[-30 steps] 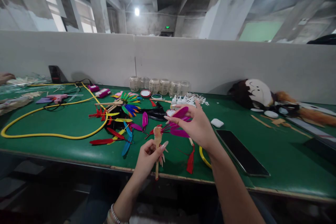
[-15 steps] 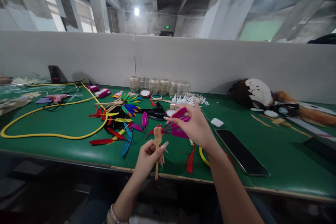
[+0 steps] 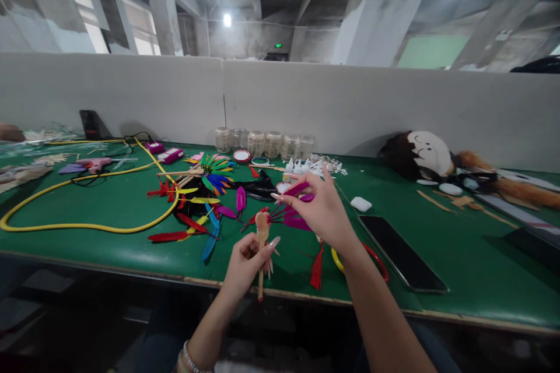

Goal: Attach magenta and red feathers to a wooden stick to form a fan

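My left hand (image 3: 246, 261) is closed around a small wooden stick figure (image 3: 262, 232), held upright over the near edge of the green table (image 3: 109, 210). Several magenta feathers (image 3: 294, 217) fan out from the figure toward the right. My right hand (image 3: 322, 208) pinches those magenta feathers between thumb and fingers, just right of the figure. A red tassel (image 3: 317, 265) hangs below the feathers.
Loose coloured feathers (image 3: 205, 192) lie in a pile left of my hands. A yellow hose (image 3: 83, 225) loops across the left. Glass jars (image 3: 262, 143) line the back wall. A black phone (image 3: 400, 250) and a plush toy (image 3: 420, 154) lie to the right.
My right hand has drawn slightly toward the wooden figure and lowered a little, gathering the magenta feathers tighter. My left hand has stayed in place.
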### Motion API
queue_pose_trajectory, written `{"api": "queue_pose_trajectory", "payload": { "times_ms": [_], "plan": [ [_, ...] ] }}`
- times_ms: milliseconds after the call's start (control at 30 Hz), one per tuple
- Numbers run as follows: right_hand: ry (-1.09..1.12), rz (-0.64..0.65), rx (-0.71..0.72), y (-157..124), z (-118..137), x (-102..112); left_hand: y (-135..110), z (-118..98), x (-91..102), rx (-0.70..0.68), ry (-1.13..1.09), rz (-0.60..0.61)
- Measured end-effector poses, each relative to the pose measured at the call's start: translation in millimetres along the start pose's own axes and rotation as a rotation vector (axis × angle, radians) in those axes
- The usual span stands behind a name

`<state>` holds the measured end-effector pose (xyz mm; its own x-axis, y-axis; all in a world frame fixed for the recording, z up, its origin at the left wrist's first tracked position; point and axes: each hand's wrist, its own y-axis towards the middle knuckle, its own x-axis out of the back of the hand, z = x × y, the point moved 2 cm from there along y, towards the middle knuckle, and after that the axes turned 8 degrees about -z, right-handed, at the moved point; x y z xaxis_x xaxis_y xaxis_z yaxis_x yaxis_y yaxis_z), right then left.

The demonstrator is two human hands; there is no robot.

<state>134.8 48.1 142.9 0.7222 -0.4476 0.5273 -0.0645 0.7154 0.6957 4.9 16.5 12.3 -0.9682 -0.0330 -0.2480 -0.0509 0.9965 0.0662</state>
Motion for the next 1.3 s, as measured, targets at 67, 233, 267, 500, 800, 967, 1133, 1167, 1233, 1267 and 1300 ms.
{"api": "queue_pose_trajectory", "payload": {
  "times_ms": [67,233,267,500,800,967,1133,1167,1233,1267,1300],
  "plan": [
    [-0.004,-0.007,0.004,-0.1,-1.0,-0.6,-0.1,-0.2,-0.3,0.001,0.001,0.003],
    [-0.030,-0.015,0.015,-0.3,-1.8,-1.3,0.2,0.7,-0.4,-0.005,0.003,0.004],
    [-0.033,-0.012,0.013,-0.6,-1.7,-1.3,0.3,1.0,-0.3,-0.004,0.001,0.004],
    [0.006,0.070,0.046,0.1,-1.8,6.7,-0.1,1.7,-0.1,0.003,0.005,0.007],
    [0.008,0.029,0.063,6.0,-23.2,23.1,0.3,3.3,1.3,0.007,-0.009,0.048],
    [0.002,0.026,0.080,5.6,-23.8,22.3,-0.1,3.4,1.6,-0.001,-0.015,0.054],
    [-0.008,0.026,0.079,5.3,-24.0,21.2,-0.5,2.8,1.2,0.002,-0.019,0.049],
    [-0.007,0.025,0.075,5.3,-23.7,21.2,-0.5,2.5,1.0,0.005,-0.016,0.050],
    [-0.003,0.025,0.075,5.2,-23.1,21.1,-0.6,2.1,0.8,0.008,-0.015,0.053],
    [-0.001,0.022,0.079,5.2,-22.8,21.1,-0.6,1.9,0.7,0.008,-0.017,0.056],
    [0.000,0.020,0.086,5.2,-22.7,21.1,-0.7,1.8,0.7,0.007,-0.018,0.056]
  ]
}}
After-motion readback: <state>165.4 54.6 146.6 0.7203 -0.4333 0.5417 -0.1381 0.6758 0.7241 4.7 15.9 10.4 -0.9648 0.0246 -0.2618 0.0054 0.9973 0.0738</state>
